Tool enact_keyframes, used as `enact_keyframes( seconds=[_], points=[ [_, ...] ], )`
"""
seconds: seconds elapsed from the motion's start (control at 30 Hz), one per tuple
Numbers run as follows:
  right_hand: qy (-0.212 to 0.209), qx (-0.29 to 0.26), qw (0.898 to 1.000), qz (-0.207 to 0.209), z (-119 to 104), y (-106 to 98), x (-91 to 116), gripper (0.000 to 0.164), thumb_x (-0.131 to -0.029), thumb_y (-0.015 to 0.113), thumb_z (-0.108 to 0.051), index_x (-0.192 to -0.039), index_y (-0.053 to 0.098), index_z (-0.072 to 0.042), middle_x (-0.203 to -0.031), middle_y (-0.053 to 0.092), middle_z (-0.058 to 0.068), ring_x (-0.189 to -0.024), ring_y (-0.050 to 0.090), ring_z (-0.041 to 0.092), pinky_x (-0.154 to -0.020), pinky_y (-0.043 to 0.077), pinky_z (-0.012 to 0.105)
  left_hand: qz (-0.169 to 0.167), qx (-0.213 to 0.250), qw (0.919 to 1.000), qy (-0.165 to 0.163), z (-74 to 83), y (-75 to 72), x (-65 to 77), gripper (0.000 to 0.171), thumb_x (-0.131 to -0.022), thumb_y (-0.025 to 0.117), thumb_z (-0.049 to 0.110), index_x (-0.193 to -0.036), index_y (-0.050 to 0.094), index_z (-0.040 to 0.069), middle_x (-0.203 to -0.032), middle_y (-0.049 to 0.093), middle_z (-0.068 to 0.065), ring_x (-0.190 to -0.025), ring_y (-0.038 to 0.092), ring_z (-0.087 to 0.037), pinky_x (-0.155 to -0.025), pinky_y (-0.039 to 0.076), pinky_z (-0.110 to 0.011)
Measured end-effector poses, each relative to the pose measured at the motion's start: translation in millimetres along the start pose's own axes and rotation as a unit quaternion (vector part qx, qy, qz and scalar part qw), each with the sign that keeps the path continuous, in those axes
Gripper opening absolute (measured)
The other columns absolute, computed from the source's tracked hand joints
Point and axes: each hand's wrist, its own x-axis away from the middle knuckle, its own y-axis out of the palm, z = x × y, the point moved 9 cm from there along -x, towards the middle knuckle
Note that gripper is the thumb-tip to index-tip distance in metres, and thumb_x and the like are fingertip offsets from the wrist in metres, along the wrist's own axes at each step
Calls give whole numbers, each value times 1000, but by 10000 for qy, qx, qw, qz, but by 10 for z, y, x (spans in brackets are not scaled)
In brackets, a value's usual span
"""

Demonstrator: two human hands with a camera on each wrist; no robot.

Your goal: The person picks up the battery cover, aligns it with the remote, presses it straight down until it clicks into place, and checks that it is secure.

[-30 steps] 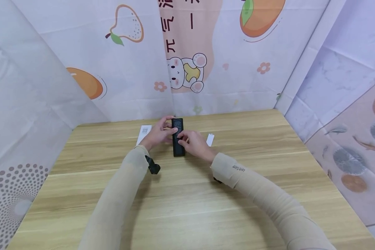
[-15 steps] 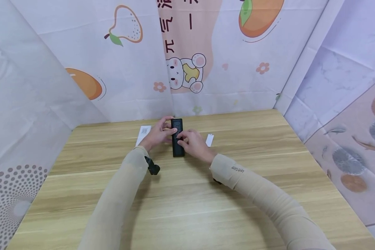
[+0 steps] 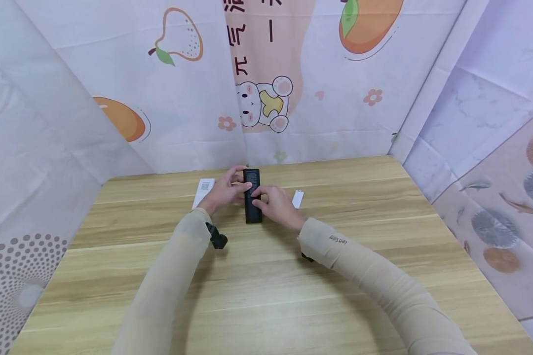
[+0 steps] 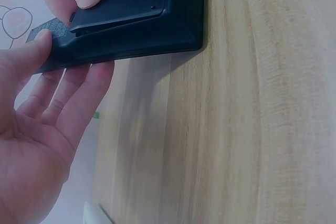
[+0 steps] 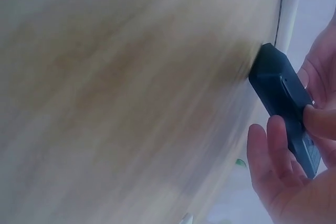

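Note:
A black remote control (image 3: 253, 209) is held back side out, its lower end at the wooden table and its upper end raised. My left hand (image 3: 226, 190) grips its upper part, thumb on the back face and fingers behind, as the left wrist view shows. The battery cover (image 4: 126, 11) sits slightly lifted at one end, leaving a thin gap along its side. With thumb and index finger my right hand (image 3: 277, 204) pinches the cover at that raised end. The battery compartment beneath is hidden.
A white flat piece with a QR-like print (image 3: 205, 187) lies left of the hands. Right of them is a small white cover-like piece (image 3: 298, 198). A printed curtain (image 3: 182, 138) hangs behind the table's (image 3: 266, 296) back edge.

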Motion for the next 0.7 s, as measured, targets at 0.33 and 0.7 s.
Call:
enact_keyframes(
  seconds=[0.33,0.7],
  points=[
    [-51,111,9999,-87,-12,18,19,16,-98,71,-16,-112,73,-11,-114,67,10,-84,60,22,-77,51,36,68,-16,9999,-72,-9,-7,13,54,-101,65,9,-148,42,20,-125,52,-20,-103,65,-38,-81,60,-52],
    [-66,104,9998,-140,-18,30,30,16,-98,69,-15,-114,69,-11,-119,64,13,-98,63,31,-83,52,41,32,2,10000,-24,-2,5,6,56,-101,64,9,-151,39,16,-127,50,-23,-104,64,-38,-83,59,-54]
  ],
)
